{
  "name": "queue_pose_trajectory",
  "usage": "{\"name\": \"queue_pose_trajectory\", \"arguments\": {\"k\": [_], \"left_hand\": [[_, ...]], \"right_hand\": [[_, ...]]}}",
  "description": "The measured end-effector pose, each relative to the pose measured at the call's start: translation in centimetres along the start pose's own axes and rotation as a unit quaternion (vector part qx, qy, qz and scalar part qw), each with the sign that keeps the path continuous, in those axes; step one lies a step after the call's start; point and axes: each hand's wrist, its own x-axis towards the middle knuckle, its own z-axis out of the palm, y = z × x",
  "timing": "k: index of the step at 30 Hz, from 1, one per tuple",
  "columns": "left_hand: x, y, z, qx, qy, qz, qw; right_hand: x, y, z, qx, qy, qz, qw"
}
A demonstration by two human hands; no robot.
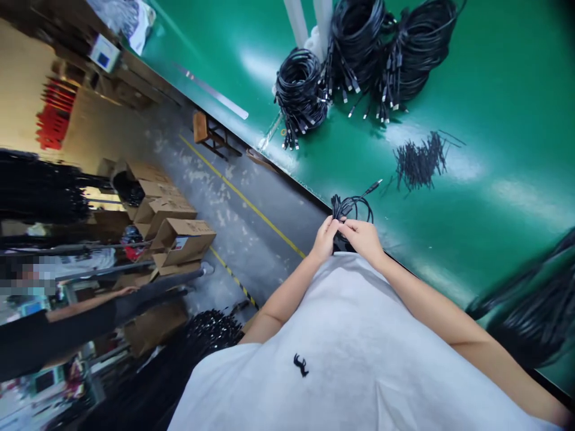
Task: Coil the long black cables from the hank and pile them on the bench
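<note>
A small coiled black cable [357,203] is held at the near edge of the green table, its loops and one plug end sticking out over the tabletop. My left hand [324,239] is closed around the near side of the coil, fingertips pinched. Right beside it, my right hand [363,237] also has its fingers pinched on the coil, and the two hands' fingertips meet. Whatever thin thing may lie between the fingertips is too small to make out. Farther up the table lies a loose pile of short thin black ties [421,161].
Large coils of black cable [359,45] and a smaller coil [300,90] sit at the table's far side. A flat strip [215,93] lies near the table edge. More black cables [534,305] are at the right. Stool [215,134], cardboard boxes [179,242] and another person [99,308] are leftward.
</note>
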Motion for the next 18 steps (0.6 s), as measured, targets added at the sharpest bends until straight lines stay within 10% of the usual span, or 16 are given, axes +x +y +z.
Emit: {"name": "queue_pose_trajectory", "arguments": {"k": [7, 11, 14, 18], "left_hand": [[0.1, 4.6, 1.8, -0.15, -0.033, -0.108, 0.982], [1.5, 5.9, 3.1, -0.211, -0.098, -0.163, 0.959], [3.5, 5.7, 3.6, -0.125, -0.13, -0.169, 0.969], [7.4, 5.5, 4.3, -0.022, -0.148, -0.165, 0.975]], "right_hand": [[-0.7, 0.0, -4.0, -0.044, 0.145, -0.072, 0.986], [0.9, 2.0, -6.6, 0.194, 0.147, 0.019, 0.97], [2.3, 3.0, -6.6, 0.419, 0.067, 0.105, 0.899], [4.4, 2.5, -6.6, 0.494, 0.188, 0.138, 0.838]]}}
